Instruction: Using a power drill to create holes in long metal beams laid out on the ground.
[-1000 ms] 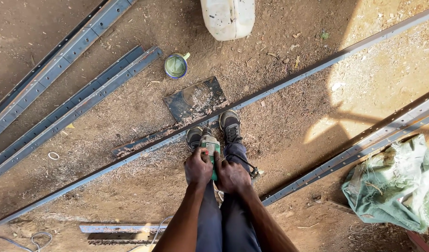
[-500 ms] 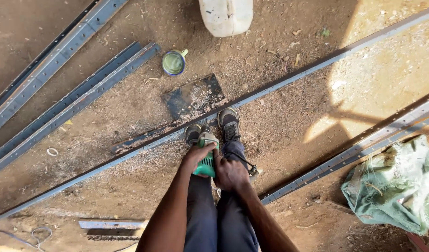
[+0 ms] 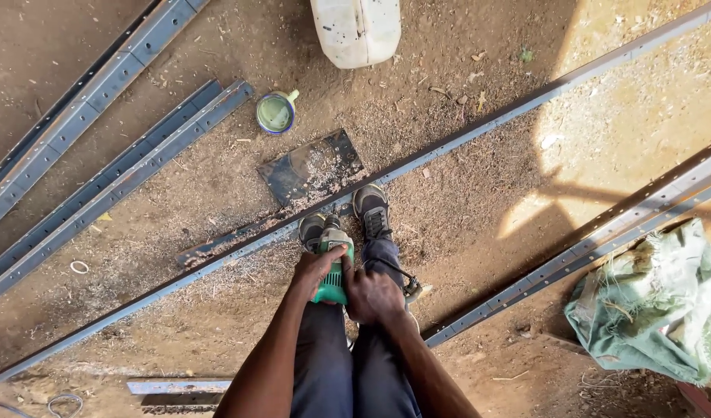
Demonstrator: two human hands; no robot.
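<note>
Together, left hand (image 3: 315,267) and right hand (image 3: 373,296) grip one green grinder (image 3: 332,277) (two shoes (image 3: 371,209) on rail (image 3: 479,131)).

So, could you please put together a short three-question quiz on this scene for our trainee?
1. True or false: both hands grip the green power tool.
2. Which lies closest to the flat dark metal plate? A) white jerrycan B) green cup C) green sack
3. What do the shoes stand against?

Key:
1. True: left hand and right hand both hold it.
2. B
3. The long metal rail lying diagonally on the dirt ground.
</note>
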